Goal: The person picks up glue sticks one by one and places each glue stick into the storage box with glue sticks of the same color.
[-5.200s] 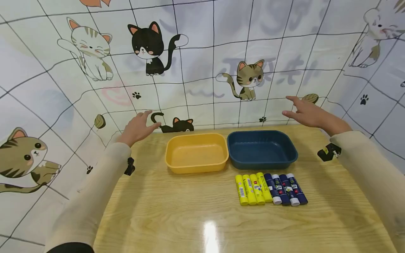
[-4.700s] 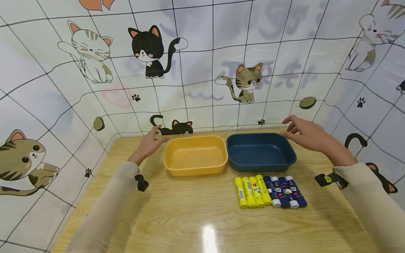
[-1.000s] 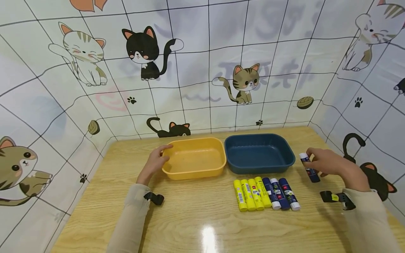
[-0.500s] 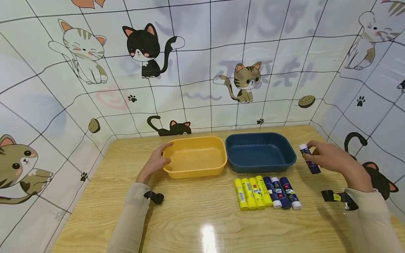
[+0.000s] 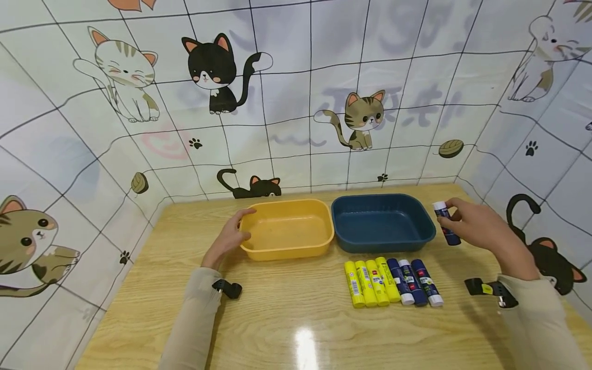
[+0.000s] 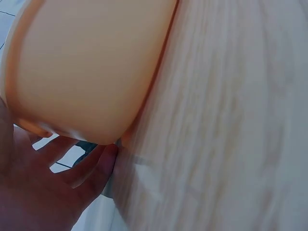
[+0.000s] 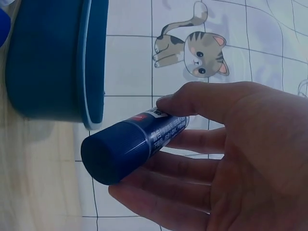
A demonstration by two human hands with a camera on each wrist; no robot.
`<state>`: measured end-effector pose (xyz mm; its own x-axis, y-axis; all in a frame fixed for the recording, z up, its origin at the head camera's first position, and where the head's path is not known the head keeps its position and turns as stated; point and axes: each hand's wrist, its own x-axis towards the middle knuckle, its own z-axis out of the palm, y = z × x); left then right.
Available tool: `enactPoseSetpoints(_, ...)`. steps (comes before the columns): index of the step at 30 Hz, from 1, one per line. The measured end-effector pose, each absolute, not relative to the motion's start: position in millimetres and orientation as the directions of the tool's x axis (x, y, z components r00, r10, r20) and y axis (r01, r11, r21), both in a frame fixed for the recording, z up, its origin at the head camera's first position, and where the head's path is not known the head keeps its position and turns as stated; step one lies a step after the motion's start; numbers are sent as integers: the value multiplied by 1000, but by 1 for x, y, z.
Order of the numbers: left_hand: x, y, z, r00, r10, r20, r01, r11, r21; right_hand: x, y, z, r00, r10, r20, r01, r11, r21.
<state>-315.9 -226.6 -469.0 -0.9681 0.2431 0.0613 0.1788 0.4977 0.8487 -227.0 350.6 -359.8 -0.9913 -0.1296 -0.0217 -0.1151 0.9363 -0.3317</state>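
Observation:
My right hand (image 5: 476, 223) pinches a dark blue glue stick (image 5: 446, 223) between thumb and fingers, above the table just right of the blue plastic tray (image 5: 384, 245). The stick is tilted, its white end up and to the left; its dark blue end (image 7: 103, 156) faces the right wrist camera. My left hand (image 5: 227, 239) grips the left end of the yellow plastic tray (image 5: 287, 254), fingers and thumb at its rim. Several yellow glue sticks (image 5: 372, 282) and three dark blue glue sticks (image 5: 413, 281) lie side by side in front of the blue tray.
Both trays stand side by side at the back of the wooden table (image 5: 259, 313), with nothing inside. A white sheet with printed cats (image 5: 296, 103) rises behind the table and along both sides. Each wrist wears a black strap with a small camera (image 5: 228, 289).
The right hand has taken a dark blue glue stick from the row's right end, and over the last second lifts it slightly leftward. The left hand has come down onto the yellow tray.

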Motion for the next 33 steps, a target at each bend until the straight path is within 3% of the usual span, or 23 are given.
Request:
enactPoseSetpoints(7, -314, -225, -465, -971, 237, 30, 142, 476, 868, -237, 334, -347, -987, -164, -2, -154, 934, -323)
enactPoseSetpoints(19, -287, -214, -423, -969, 246, -21, 104, 484, 869, -261, 320, -329, -971, -237, -16, -222, 931, -288)
enactPoseSetpoints(26, -289, -215, -426, -972, 234, -34, 92, 507, 857, -278, 324, -328, -967, -249, -61, -221, 929, -296)
enactPoseSetpoints(33, -309, -221, -455, -973, 233, 0, 118, 494, 861, -296, 327, -331, -956, -261, -135, -196, 908, -371)
